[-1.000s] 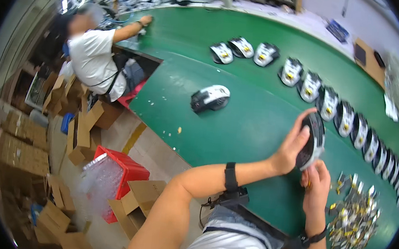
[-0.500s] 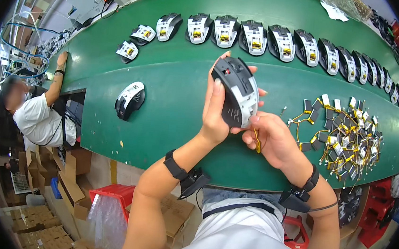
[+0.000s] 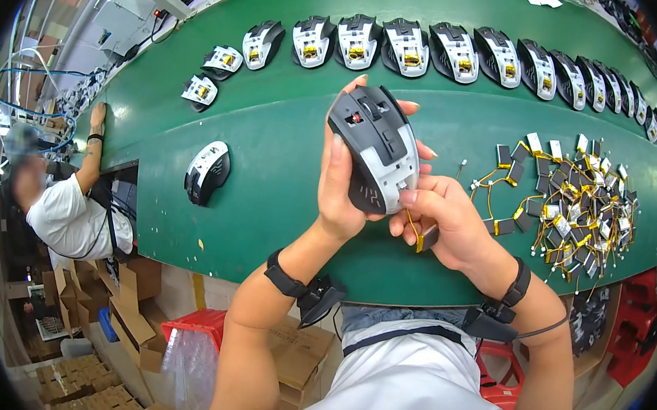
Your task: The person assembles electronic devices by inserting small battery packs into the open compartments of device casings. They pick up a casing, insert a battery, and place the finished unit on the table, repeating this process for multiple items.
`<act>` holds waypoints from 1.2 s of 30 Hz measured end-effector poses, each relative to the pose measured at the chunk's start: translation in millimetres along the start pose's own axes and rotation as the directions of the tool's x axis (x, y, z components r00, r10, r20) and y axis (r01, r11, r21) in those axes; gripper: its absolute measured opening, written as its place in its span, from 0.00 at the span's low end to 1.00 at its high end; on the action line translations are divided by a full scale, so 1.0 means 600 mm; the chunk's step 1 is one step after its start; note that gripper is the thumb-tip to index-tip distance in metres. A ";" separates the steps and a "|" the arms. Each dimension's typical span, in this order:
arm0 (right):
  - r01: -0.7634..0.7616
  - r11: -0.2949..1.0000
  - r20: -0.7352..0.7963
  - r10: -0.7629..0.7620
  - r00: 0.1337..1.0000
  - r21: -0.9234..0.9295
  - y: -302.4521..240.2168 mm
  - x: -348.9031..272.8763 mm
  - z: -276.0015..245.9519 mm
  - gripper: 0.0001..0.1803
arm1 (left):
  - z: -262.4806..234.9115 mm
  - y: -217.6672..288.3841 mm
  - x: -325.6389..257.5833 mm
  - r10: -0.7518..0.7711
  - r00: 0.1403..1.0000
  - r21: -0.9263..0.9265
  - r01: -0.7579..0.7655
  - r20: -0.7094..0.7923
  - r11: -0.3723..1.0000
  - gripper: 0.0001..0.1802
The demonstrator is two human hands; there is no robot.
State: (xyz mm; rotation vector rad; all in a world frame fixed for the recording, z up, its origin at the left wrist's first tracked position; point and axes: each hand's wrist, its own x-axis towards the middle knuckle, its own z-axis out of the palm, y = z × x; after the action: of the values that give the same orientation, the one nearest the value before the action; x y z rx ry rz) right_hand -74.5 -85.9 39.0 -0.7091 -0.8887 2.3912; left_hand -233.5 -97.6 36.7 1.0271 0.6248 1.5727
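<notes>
Mouse shell [image 3: 376,151], black and grey, is sitting upright above the green table [image 3: 266,207], with the left hand [image 3: 342,187] wrapping around its side. The right hand [image 3: 444,223] is pinching a small yellow-wired battery [image 3: 426,237] against its lower edge. Loose batteries [image 3: 571,195] are lying in a heap to the right, and open shells [image 3: 405,48] are lining the far edge.

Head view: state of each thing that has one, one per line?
Mouse shell: lifted off the belt, gripped by left hand.
Small battery: pinched in right hand, at the shell's edge.
Lone mouse: lying on green belt.
Row of shells: lying open side up.
Battery pile: loose, tangled.
</notes>
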 end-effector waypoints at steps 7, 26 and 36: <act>0.042 0.999 0.056 -0.041 0.998 -0.005 0.005 -0.003 -0.002 0.15 | 0.006 0.007 -0.001 0.026 0.999 0.076 -0.029 0.038 0.997 0.43; 0.086 0.995 0.086 -0.080 0.993 -0.060 -0.005 -0.015 0.012 0.13 | 0.036 0.032 -0.011 0.071 0.992 0.089 -0.062 -0.107 0.994 0.49; 0.090 0.994 0.142 -0.080 0.987 -0.066 -0.011 -0.023 0.011 0.12 | 0.052 0.044 -0.019 0.080 0.994 0.168 -0.067 -0.075 0.984 0.45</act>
State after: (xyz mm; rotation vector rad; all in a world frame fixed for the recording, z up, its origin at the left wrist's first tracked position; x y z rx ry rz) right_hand -66.3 -92.6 52.1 -0.5243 -1.0459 2.3656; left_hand -219.3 -119.5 70.6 1.1243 0.7919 1.6548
